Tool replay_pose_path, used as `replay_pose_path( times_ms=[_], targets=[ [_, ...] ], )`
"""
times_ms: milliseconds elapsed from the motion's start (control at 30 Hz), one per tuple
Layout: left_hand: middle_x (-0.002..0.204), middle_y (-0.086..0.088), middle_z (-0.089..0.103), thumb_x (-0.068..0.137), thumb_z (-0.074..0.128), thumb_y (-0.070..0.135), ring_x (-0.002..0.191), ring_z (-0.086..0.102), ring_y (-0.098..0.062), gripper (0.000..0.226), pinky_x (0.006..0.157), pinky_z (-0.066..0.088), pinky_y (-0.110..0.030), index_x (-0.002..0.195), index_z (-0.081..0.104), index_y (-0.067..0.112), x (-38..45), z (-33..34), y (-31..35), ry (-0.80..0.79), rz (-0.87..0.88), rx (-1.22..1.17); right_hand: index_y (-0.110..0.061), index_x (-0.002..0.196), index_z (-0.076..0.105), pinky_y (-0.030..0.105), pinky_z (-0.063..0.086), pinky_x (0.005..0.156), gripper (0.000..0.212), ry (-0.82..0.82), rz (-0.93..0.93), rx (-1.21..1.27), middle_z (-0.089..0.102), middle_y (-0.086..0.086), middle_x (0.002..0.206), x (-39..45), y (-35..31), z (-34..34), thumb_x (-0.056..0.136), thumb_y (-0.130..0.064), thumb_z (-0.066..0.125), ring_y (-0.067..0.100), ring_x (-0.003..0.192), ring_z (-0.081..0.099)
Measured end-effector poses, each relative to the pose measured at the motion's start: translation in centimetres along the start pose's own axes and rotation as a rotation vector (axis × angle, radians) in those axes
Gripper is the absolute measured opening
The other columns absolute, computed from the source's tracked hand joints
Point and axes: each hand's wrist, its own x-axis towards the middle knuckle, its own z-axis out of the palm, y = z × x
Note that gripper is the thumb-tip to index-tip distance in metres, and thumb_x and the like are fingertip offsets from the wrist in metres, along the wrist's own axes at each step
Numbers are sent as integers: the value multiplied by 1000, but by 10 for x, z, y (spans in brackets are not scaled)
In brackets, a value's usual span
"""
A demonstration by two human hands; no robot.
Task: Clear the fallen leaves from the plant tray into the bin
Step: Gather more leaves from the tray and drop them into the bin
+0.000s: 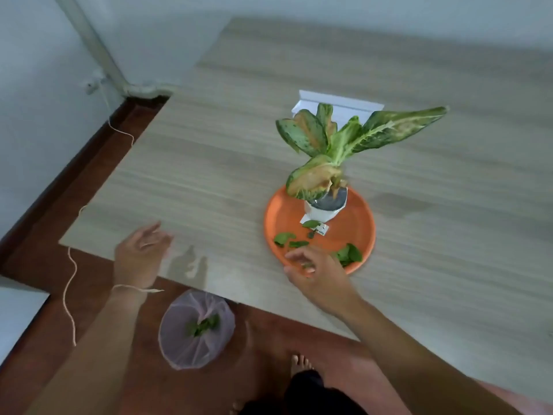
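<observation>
In the head view, the right hand [311,265] is reaching over the near rim of the orange plant tray [359,223], its fingers curling together around what looks like a scrap of green, though blur is making it hard to say whether a leaf is actually pinched there. The left hand [140,253] is hovering over the near left corner of the worktop [209,163] with its fingers spread apart and holding nothing. Fallen leaves [348,254] are lying on the tray's near half: a cluster just beside the right fingers, two pieces [288,240] to the left of them, and a smaller piece [311,225] resting against the tag of the white pot [324,209] that is standing on the tray. The bin [196,324], lined with a pale bag and already holding some leaves, is sitting on the floor just below the worktop's near edge, between the two arms. To do this step well, the hand is probably best gathering several leaves in one pinch, sweeping them toward the rim rather than pressing them flat, and keeping clear of the pot so the tall plant [344,139] is not tipping. Carrying the leaves low and straight across to the bin should keep bits from dropping onto the floor.
</observation>
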Motion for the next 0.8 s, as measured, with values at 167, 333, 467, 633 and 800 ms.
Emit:
replay_pose_path(
  times_ms=[167,333,467,633,800],
  targets=[
    [104,1,76,71,74,44,96,72,-12,48,89,54,-28,112,73,20,-41,132,89,-451,289,373,-22,105,68,27,43,82,25,32,157,-309,62,-5,106,37,51,-55,82,-29,69,17,102,60],
    [142,-3,53,83,69,40,125,56,-22,59,105,46,-34,138,53,26,-53,208,96,-720,365,789,-25,118,65,36,49,94,44,-131,183,-558,64,4,116,59,75,-65,77,-42,65,26,113,59],
    [145,-7,45,81,67,55,131,48,-29,73,107,45,-41,144,44,27,-51,231,85,-767,376,1040,-19,124,58,39,47,93,61,-249,222,-664,61,12,119,65,77,-59,75,-54,68,32,113,54],
    [138,-6,44,72,75,56,128,48,-27,80,106,46,-42,141,47,27,-53,238,76,-796,390,1033,-21,123,58,42,44,95,69,-286,264,-666,53,12,121,67,76,-45,67,-58,74,34,116,47],
    [134,-4,47,74,78,42,116,58,-27,67,102,49,-39,135,56,26,-58,241,74,-829,406,1067,-17,112,66,36,52,85,31,-268,205,-654,60,9,114,65,74,-38,83,-27,67,28,103,60]
  ],
)
